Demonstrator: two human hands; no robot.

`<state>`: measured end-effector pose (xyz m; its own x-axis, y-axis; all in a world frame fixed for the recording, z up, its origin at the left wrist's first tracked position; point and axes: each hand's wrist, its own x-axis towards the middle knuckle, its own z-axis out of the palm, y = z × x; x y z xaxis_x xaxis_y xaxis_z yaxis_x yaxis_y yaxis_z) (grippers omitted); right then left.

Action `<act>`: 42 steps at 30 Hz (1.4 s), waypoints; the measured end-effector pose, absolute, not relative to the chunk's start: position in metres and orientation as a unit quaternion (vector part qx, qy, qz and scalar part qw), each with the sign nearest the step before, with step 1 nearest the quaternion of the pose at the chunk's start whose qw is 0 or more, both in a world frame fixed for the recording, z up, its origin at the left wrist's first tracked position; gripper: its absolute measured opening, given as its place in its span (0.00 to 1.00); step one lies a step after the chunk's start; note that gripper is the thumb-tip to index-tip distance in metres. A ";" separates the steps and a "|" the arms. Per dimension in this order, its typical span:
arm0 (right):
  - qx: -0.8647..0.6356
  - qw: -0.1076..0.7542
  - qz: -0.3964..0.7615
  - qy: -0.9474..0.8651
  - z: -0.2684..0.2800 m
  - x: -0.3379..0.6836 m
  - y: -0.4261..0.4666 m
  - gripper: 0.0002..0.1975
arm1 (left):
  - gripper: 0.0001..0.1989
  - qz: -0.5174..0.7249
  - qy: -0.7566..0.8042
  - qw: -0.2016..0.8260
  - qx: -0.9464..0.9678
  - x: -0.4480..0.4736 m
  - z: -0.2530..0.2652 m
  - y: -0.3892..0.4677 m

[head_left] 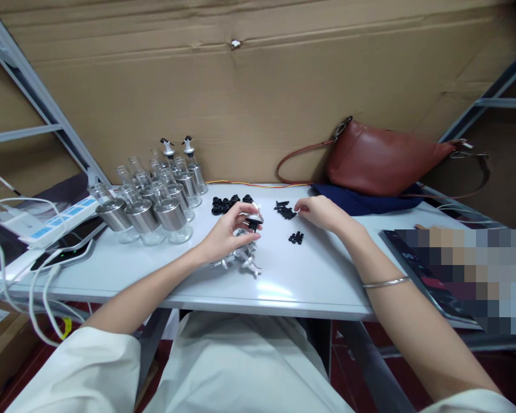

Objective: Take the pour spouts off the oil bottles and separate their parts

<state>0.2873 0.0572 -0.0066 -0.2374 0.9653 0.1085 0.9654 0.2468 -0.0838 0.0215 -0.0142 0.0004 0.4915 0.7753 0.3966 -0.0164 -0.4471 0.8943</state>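
My left hand (232, 232) is closed round a bottle pourer (254, 221), its silver collar uppermost and a black part pointing down. Beneath that hand lie several silver pourer spouts (248, 263) in a loose heap. To the right, the fingertips of my right hand (320, 212) are pinched together at the edge of a pile of small black pieces (286, 209); whatever they grip is too small to make out. Closer to me sits a cluster of short black caps (296, 237). Round black stoppers (223, 205) are grouped behind my left hand.
Several glass bottles with steel sleeves (144, 217) stand at the left, two at the back fitted with pourers. A power strip (64, 221) with cables is beside them. A brown handbag (374, 160) rests on dark blue cloth (356, 202); a tablet-like device (419, 269) lies at the right.
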 end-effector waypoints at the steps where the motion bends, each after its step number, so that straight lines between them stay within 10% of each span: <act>1: -0.614 0.066 0.002 -0.786 -0.006 0.287 0.057 0.12 | 0.16 0.430 0.259 0.458 0.734 0.022 0.001 -0.015; 17: -0.621 0.027 0.008 -0.783 -0.005 0.288 0.054 0.05 | 0.20 0.432 0.270 0.461 0.726 0.021 0.000 -0.014; 28: -0.363 0.449 0.404 -0.710 0.021 0.239 0.021 0.17 | 0.15 0.400 0.239 0.398 0.790 0.018 -0.001 -0.010; 42: -0.352 0.448 0.445 -0.691 0.025 0.226 0.009 0.19 | 0.13 0.424 0.244 0.357 0.795 0.018 0.000 -0.010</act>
<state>0.2263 0.0088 0.0253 -0.3496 0.8855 0.3060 0.0881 0.3562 -0.9302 0.0184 -0.0098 -0.0001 0.5206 0.6915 0.5008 0.0852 -0.6257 0.7754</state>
